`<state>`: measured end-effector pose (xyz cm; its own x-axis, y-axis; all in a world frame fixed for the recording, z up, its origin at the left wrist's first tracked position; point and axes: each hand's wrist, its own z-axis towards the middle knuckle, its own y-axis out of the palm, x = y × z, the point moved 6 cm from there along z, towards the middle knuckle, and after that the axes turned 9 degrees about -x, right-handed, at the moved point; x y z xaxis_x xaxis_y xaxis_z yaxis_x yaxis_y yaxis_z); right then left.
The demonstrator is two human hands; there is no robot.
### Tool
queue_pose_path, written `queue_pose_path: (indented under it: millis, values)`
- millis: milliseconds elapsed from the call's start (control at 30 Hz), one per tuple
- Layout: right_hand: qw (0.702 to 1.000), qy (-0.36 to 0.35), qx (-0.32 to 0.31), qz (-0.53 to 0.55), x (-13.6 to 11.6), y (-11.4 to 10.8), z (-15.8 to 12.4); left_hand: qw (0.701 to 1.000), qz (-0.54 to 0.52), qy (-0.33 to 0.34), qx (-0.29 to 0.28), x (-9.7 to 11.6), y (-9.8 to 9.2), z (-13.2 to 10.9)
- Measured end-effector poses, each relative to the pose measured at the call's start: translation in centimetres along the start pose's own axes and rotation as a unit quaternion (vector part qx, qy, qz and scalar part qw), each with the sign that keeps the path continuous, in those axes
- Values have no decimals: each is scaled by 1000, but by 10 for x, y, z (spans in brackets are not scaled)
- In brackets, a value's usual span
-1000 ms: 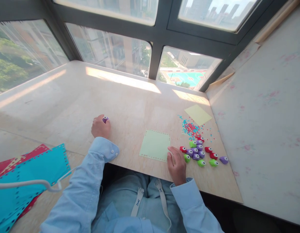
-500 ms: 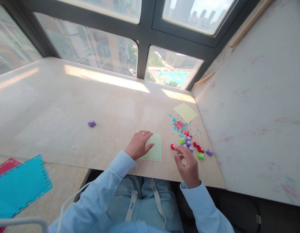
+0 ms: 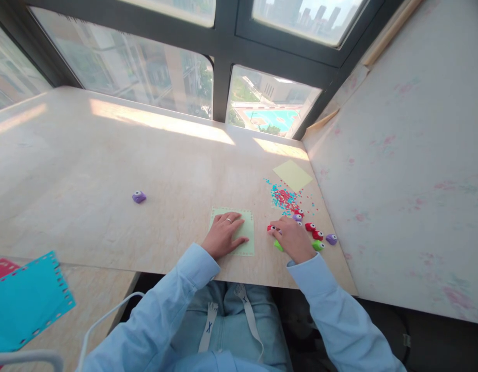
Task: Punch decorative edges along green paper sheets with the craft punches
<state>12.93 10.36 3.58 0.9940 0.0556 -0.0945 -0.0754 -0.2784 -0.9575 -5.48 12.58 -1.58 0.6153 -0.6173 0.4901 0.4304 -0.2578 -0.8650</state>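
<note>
- Pale green sheet (image 3: pixel 249 226) lies flat on the desk (image 3: pixel 177 165) right in front of me, marked with rows of small holes along its edges.
- My left hand (image 3: pixel 224 235) has just come over from the left and now rests on this sheet, palm down with fingers spread; its grip is released and holds nothing. I take it to be steadying the paper.
- One purple punch (image 3: pixel 139 197), which my left hand was around a second ago, now lies alone on the desk, well apart from the sheet. I judge that piece is set aside for now.
- My right hand (image 3: pixel 295 238) has left the sheet's right edge and is down over the cluster of punches, fingers curled, with their tips at a red punch (image 3: pixel 270 228). I cannot tell whether this grip is grasping it or only touching.
- Several punches that showed a moment ago are now hidden under that hand; a green punch (image 3: pixel 278 245) peeks out beneath it.
- Beyond the cluster, the red and blue paper bits (image 3: pixel 284 199) and the yellow sheet (image 3: pixel 292 175) look unchanged. So, in my judgement, the work has shifted from paper to punches.
</note>
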Motion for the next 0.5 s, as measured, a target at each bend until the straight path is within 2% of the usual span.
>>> queue_pose_path:
  millis: [100,233,500]
  values:
    - [1000,-10,-5,6,-2,-2,9,1000,-4,1,8,0,0,0]
    - [997,-68,2,37,-8,-1,21,1000,-15,1,15,-1,-1,-1]
    - [978,-171,61,104,-9,2,32,999,-20,11,23,1,-3,-1]
